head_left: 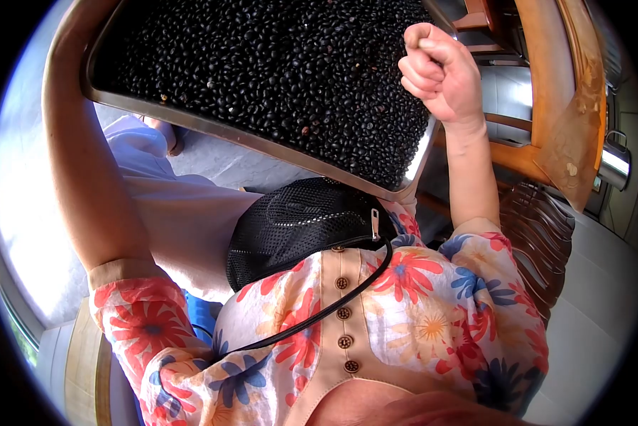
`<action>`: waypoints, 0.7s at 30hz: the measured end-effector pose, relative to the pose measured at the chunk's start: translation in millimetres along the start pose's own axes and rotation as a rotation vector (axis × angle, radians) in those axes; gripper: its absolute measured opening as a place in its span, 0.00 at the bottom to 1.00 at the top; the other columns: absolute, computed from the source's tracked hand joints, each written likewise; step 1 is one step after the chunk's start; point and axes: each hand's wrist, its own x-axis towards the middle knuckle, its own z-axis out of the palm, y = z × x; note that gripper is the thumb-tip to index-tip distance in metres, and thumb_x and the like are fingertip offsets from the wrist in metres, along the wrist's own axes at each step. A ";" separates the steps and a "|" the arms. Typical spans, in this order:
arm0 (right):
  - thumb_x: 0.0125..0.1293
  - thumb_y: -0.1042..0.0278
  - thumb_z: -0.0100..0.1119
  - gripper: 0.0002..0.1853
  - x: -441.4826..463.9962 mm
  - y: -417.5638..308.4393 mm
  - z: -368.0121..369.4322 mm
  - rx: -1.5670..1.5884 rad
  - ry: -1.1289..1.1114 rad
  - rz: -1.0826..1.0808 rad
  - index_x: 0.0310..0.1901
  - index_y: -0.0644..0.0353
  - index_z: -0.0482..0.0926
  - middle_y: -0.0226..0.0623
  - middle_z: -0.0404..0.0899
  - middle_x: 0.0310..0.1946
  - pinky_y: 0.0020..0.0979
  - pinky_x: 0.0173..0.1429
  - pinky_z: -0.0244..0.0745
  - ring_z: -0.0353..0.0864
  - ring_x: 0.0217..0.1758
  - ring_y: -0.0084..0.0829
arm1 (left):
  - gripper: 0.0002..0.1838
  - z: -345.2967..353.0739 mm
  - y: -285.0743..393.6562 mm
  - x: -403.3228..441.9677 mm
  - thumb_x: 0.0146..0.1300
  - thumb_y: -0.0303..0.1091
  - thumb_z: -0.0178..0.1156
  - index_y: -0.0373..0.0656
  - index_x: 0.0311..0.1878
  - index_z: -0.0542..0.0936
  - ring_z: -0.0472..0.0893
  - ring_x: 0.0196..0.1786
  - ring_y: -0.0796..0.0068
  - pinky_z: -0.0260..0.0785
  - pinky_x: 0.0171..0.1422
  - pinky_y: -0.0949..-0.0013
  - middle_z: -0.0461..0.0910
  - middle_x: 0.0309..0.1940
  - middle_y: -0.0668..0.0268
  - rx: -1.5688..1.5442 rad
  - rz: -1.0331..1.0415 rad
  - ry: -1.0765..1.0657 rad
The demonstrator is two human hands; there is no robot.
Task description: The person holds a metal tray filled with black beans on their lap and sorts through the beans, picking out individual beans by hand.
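A metal tray (219,130) full of small black beans (283,78) spans the upper part of the head view. A few brownish and pale bits show among the beans. My right hand (436,74) is over the tray's right edge, its fingers curled and the thumb pressed to the index finger. Whatever that pinch holds, if anything, is too small to tell. Along the tray's left side my left forearm reaches up to the top of the view, and my left hand is outside the frame.
A black mesh bag (297,227) with a cord lies against my front, just below the tray. To the right are a wooden frame (549,85), a brown slatted object (539,248) and a metal cup (614,163). Part of a person's foot (164,135) shows beyond the tray's lower edge.
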 end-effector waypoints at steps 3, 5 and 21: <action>0.68 0.71 0.38 0.13 5.5 0.0 -9.8 0.259 -0.151 0.011 0.41 0.65 0.75 0.23 0.57 0.13 0.18 0.15 0.48 0.51 0.14 0.15 | 0.14 0.5 0.3 -0.8 0.61 0.38 0.60 0.34 0.41 0.81 0.76 0.28 0.81 0.69 0.34 0.76 0.79 0.27 0.68 0.024 0.017 0.009; 0.68 0.70 0.39 0.13 7.9 -0.2 -13.6 0.351 -0.234 0.015 0.42 0.64 0.75 0.25 0.60 0.15 0.17 0.15 0.49 0.54 0.16 0.16 | 0.14 -3.4 -3.4 2.8 0.61 0.38 0.60 0.34 0.39 0.81 0.75 0.28 0.81 0.69 0.34 0.76 0.79 0.27 0.69 0.087 0.041 0.013; 0.64 0.69 0.61 0.07 3.4 27.0 6.1 -1.119 0.226 -0.346 0.37 0.64 0.81 0.21 0.72 0.18 0.17 0.23 0.60 0.63 0.20 0.09 | 0.14 -2.2 -1.6 1.1 0.60 0.39 0.60 0.36 0.37 0.81 0.74 0.26 0.81 0.67 0.31 0.76 0.77 0.24 0.69 0.073 -0.011 0.011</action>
